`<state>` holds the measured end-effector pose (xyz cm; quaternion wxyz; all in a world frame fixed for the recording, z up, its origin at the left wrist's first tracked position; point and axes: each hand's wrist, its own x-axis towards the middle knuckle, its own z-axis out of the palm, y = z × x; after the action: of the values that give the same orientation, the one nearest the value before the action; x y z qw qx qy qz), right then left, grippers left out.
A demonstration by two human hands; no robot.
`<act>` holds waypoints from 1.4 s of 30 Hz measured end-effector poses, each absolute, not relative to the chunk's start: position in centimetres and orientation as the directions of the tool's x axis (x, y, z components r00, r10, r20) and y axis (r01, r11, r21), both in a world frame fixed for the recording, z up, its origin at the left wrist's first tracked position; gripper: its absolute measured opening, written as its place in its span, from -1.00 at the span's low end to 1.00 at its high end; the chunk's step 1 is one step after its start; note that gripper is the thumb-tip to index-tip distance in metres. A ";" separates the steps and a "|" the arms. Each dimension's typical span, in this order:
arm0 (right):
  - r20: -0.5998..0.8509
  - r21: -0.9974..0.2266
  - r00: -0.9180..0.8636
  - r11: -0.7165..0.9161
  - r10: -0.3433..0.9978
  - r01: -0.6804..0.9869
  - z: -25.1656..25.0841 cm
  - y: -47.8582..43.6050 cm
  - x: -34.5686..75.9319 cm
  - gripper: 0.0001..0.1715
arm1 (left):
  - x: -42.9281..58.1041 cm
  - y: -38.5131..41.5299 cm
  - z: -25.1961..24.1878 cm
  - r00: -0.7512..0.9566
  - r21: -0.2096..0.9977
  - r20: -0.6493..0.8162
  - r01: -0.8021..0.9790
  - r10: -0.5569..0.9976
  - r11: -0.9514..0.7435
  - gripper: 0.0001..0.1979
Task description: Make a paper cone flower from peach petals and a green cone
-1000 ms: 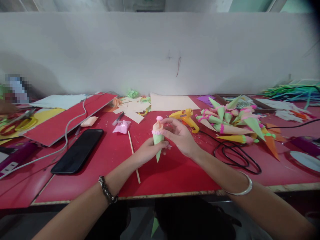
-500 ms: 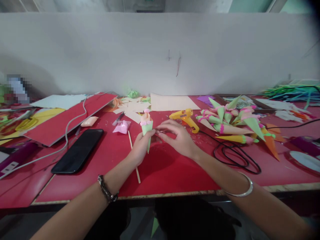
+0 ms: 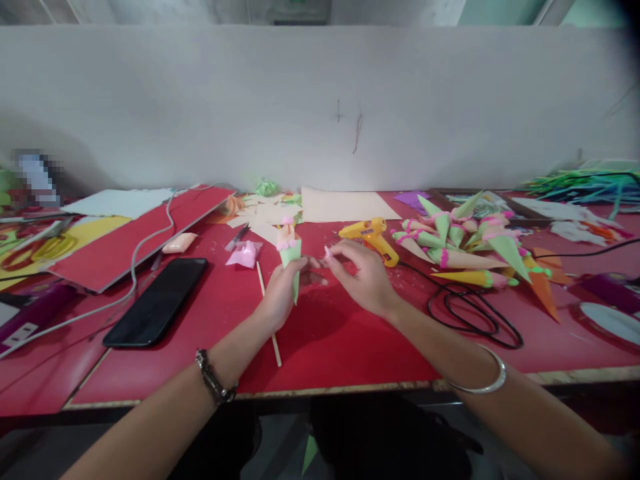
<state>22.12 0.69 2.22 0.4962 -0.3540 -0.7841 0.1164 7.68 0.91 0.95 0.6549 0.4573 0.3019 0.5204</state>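
Observation:
A light green paper cone [image 3: 290,255] with pink trim and a pink ball on top stands nearly upright, point down, in my left hand [image 3: 280,290]. The thumb presses on its side, and the other fingers stretch out behind it to the right. Just right of the cone, my right hand [image 3: 363,273] pinches a small bit of pink clay [image 3: 327,252] between thumb and fingertips. A yellow glue gun [image 3: 370,235] lies beyond my right hand. A thin wooden stick [image 3: 270,320] lies by my left wrist. Farther left sits a packet of pink clay [image 3: 244,254].
At the right is a pile of finished-looking paper cones [image 3: 460,240], with a looped black cable [image 3: 480,330] before it. On the left lie a black phone [image 3: 156,303], a red board [image 3: 145,233] and a white cable [image 3: 134,260]. Paper scraps [image 3: 267,212] line the back.
My right hand's fingertips have drawn away from my left hand, so the pink bit now shows in them. The cone has shifted slightly left.

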 end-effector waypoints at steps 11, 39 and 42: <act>0.538 -0.787 -0.158 0.561 0.828 0.257 2.0 1.0 22.2 -0.80 | 7.6 1.1 0.7 0.244 0.925 0.098 -0.380 0.965 0.002 -0.84; 0.362 -0.929 -0.113 0.349 0.925 -0.121 1.6 1.7 22.3 -0.90 | 7.5 0.8 0.3 0.288 0.991 0.079 -0.125 0.954 -0.045 -0.67; 0.325 -0.940 -0.159 0.301 0.932 -0.161 1.5 1.7 22.3 -0.84 | 7.5 0.9 0.3 0.294 0.991 0.073 -0.125 0.953 -0.038 -0.68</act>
<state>22.29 1.67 1.51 0.5576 -0.3309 -0.5826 0.4901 7.55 0.87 0.27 0.5839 0.5531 0.3743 0.4615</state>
